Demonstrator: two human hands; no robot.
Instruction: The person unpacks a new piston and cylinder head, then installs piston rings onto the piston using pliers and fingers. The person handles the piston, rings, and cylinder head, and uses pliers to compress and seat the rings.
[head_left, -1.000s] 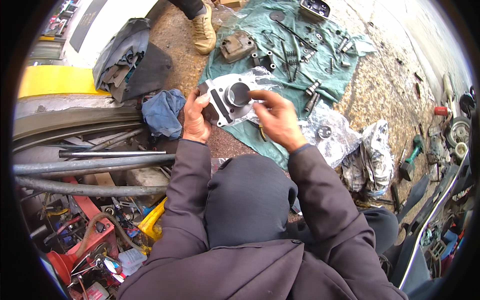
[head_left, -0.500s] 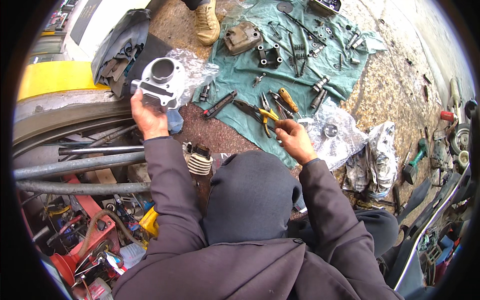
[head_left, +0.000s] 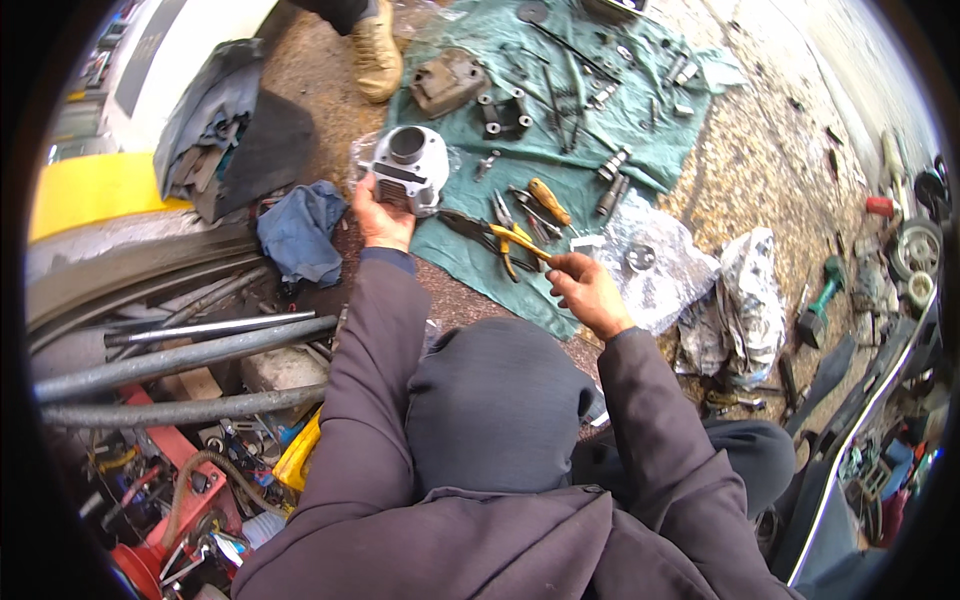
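Note:
My left hand (head_left: 386,217) grips a silver engine cylinder (head_left: 425,163) by its lower left side. The round bore faces up, and the block is held over the left edge of a green cloth (head_left: 445,255). My right hand (head_left: 592,297) is closed, its thumb and fingertips pinching the end of a yellow handle. That handle belongs to dark-jawed pliers (head_left: 512,240) at the cloth's near edge. Beside them lie smaller pliers (head_left: 501,209) and a screwdriver with an amber handle (head_left: 549,201).
Farther up the cloth are a dirty metal cover (head_left: 447,82), a bracket-like part (head_left: 505,115) and several small engine parts. Clear plastic (head_left: 650,285) lies right of my right hand. A blue rag (head_left: 302,232) and metal pipes (head_left: 190,358) are at left; someone's shoe (head_left: 377,52) stands beyond.
My left hand has carried the cylinder rightward to the cloth's edge, away from the plastic wrap. The pliers' handle has swung toward me with my right hand. The whole view has shifted slightly.

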